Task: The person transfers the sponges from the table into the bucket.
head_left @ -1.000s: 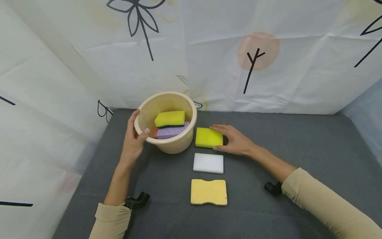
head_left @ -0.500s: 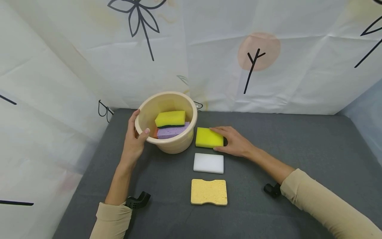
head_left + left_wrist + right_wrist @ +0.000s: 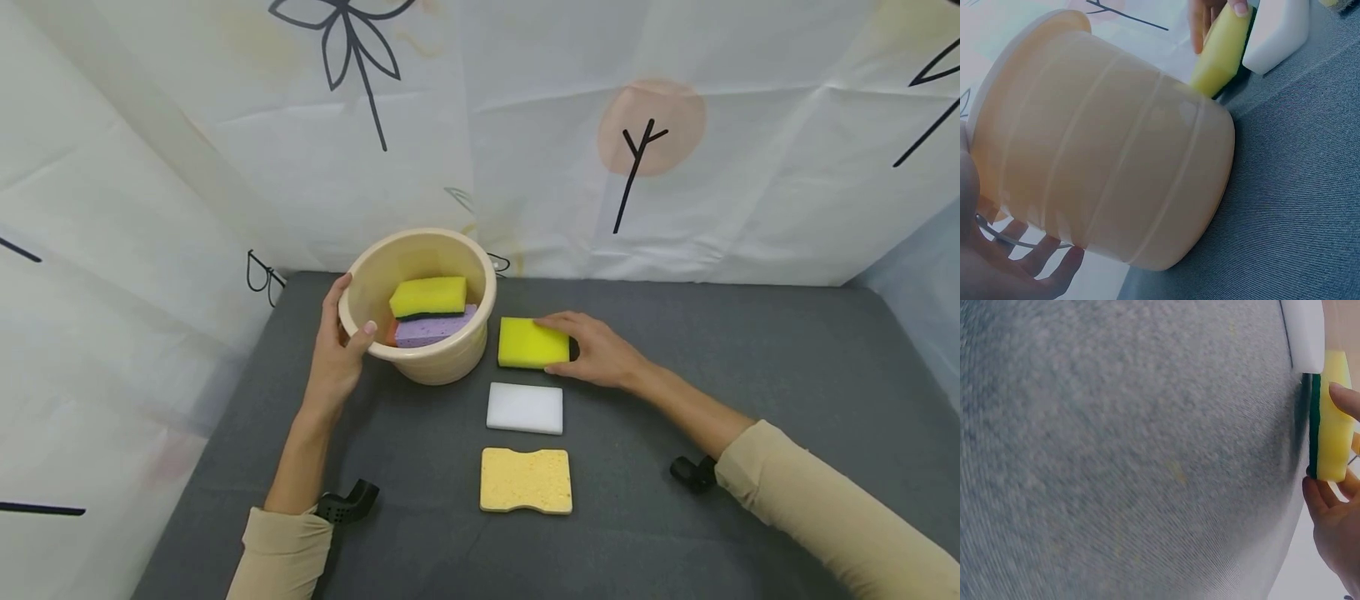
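On the left stands a cream bucket (image 3: 442, 367) with a ringed outer wall; my left hand (image 3: 333, 367) grips its rim, thumb over the edge and fingers outside. A yellow sponge (image 3: 427, 294) with a dark underside lies in the bucket on a purple sponge (image 3: 431, 329), beside a partly hidden orange piece (image 3: 391, 333). To the bucket's right, my right hand (image 3: 600, 354) pinches a bright yellow scouring sponge (image 3: 528, 342) between thumb and fingers. The right wrist view shows this sponge's green scouring layer (image 3: 1315, 425) facing the table.
A white sponge (image 3: 524, 408) lies in front of the pinched one, and a pale yellow notched sponge (image 3: 525, 481) lies nearer. The dark grey table (image 3: 712, 333) ends at a white patterned cloth backdrop (image 3: 540, 167). Black wrist devices (image 3: 348, 502) sit on both forearms.
The right hand has shifted slightly to the right, and the yellow scouring sponge has moved with it, away from the bucket. The left hand and bucket look unchanged.
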`<state>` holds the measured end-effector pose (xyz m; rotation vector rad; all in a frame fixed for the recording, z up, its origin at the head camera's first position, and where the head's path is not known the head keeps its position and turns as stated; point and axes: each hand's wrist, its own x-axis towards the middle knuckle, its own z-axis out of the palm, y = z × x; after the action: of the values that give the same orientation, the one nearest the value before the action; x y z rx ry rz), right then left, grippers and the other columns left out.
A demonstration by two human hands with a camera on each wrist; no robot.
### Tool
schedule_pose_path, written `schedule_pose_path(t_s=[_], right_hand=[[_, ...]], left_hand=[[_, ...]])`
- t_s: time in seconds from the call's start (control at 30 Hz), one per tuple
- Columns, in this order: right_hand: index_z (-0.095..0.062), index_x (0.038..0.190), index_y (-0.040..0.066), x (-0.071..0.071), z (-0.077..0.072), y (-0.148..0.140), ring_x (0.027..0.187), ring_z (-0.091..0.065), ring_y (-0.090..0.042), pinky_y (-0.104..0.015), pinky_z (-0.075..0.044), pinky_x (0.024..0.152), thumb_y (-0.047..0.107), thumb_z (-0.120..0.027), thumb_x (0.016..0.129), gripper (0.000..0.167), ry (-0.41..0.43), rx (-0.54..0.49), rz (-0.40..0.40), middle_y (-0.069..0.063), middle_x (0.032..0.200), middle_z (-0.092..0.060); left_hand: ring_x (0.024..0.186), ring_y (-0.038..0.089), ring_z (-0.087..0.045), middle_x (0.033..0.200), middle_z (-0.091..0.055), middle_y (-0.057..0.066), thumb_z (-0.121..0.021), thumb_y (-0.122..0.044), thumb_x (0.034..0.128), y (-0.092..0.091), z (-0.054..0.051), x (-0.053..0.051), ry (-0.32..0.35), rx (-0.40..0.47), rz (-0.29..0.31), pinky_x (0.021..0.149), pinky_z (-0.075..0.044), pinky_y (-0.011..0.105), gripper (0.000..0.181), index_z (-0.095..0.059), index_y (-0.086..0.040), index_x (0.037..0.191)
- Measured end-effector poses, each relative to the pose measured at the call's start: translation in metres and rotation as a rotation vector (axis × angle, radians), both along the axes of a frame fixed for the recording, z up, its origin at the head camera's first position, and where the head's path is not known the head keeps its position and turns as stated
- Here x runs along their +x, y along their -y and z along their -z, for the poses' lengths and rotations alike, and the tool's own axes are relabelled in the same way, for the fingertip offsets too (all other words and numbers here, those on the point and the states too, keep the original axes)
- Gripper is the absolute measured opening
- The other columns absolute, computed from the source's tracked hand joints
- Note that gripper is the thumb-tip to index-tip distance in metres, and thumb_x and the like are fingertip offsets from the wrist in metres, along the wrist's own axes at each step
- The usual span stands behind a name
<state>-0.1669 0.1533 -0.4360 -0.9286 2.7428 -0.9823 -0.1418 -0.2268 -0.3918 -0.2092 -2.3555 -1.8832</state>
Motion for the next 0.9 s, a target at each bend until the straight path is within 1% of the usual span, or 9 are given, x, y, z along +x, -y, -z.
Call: schedule_pose_path(t_s=[0.17,0.37,0.53,0.67,0.77,0.9], right_hand=[[-0.053,0.144,0.010,-0.001,-0.007,-0.005,0.129,-0.048,-0.035,-0.055,-0.039,0.102,0.024,-0.082,0.083,0.069,0.005,-0.003,0.010,-0.014,0.142,-0.053],[-0.053,0.144,0.011,-0.002,-0.016,-0.010,0.127,-0.050,-0.033,-0.053,-0.041,0.100,0.026,-0.082,0.083,0.069,0.010,-0.008,0.026,-0.013,0.141,-0.053],[-0.054,0.143,0.013,-0.003,-0.023,-0.015,0.124,-0.052,-0.030,-0.051,-0.042,0.097,0.032,-0.084,0.081,0.072,0.006,-0.044,0.039,-0.011,0.140,-0.054],[-0.054,0.143,0.014,-0.004,-0.030,-0.018,0.120,-0.053,-0.028,-0.050,-0.043,0.095,0.036,-0.082,0.082,0.071,0.011,-0.070,0.052,-0.010,0.140,-0.055],[-0.055,0.143,0.014,-0.005,-0.037,-0.020,0.118,-0.053,-0.027,-0.049,-0.042,0.094,0.035,-0.081,0.083,0.069,0.010,-0.079,0.054,-0.010,0.140,-0.055],[-0.056,0.142,0.013,-0.007,-0.047,-0.022,0.121,-0.053,-0.028,-0.051,-0.041,0.096,0.033,-0.081,0.084,0.066,-0.012,-0.080,0.054,-0.010,0.140,-0.055]], left_hand=[[0.136,0.025,-0.036,0.157,-0.025,-0.001,-0.056,-0.011,0.0968,0.000,0.000,-0.001,-0.015,0.005,0.000,0.093,-0.043,0.020,0.070,-0.024,-0.030,0.156],[0.136,0.025,-0.035,0.158,-0.024,0.000,-0.056,-0.012,0.0975,0.000,0.000,0.000,0.001,0.001,0.000,0.092,-0.043,0.019,0.070,-0.024,-0.031,0.157],[0.136,0.024,-0.036,0.157,-0.024,-0.001,-0.056,-0.012,0.0975,-0.001,0.001,0.000,0.003,0.012,0.008,0.092,-0.043,0.020,0.069,-0.024,-0.030,0.156],[0.137,0.024,-0.035,0.157,-0.023,-0.002,-0.056,-0.011,0.0965,-0.002,-0.001,0.000,0.006,0.023,0.004,0.093,-0.043,0.020,0.071,-0.024,-0.029,0.156],[0.138,0.025,-0.034,0.158,-0.022,0.000,-0.056,-0.009,0.0961,-0.003,-0.005,0.001,0.018,0.031,0.005,0.093,-0.043,0.020,0.072,-0.022,-0.026,0.157],[0.138,0.029,-0.032,0.159,-0.021,0.006,-0.055,-0.007,0.0962,-0.009,-0.019,0.008,0.032,0.036,0.009,0.093,-0.042,0.020,0.071,-0.021,-0.019,0.158]])
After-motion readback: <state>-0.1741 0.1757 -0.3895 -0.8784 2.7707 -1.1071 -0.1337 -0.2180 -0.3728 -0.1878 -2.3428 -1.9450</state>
